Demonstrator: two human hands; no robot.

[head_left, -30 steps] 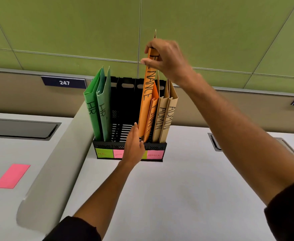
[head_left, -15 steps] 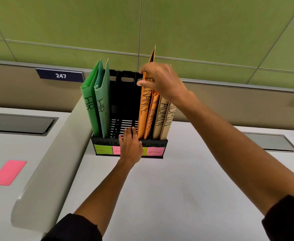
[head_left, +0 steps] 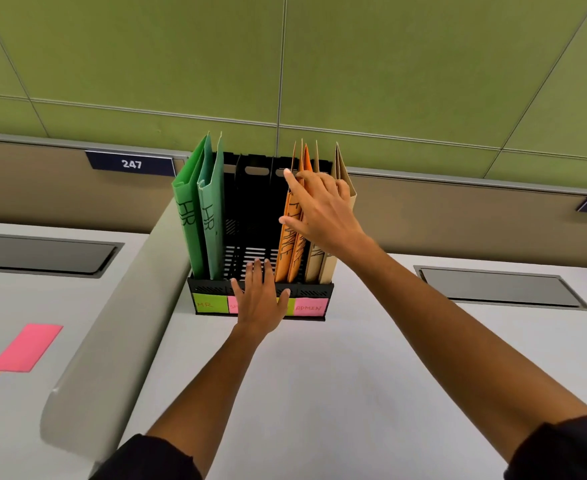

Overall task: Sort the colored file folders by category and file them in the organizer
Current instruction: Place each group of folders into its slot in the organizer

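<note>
Surface (head_left: 320, 393) near the person carries no loose folders in view. Left hand (head_left: 261, 299) lies flat, fingers spread, on the black organizer (head_left: 250, 202) front. Right hand (head_left: 320, 209), fingers extended and grasping nothing, presses the orange FINANCE folders (head_left: 287, 251). Green HR folders (head_left: 198, 216) and tan folders (head_left: 320, 265) stand filed; the second slot is empty. Sorting looks nearly complete.

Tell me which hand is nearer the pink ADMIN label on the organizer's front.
The left hand: it rests on the organizer's front lip, just left of the ADMIN label. The right hand is higher up, against the orange FINANCE folders.
</note>
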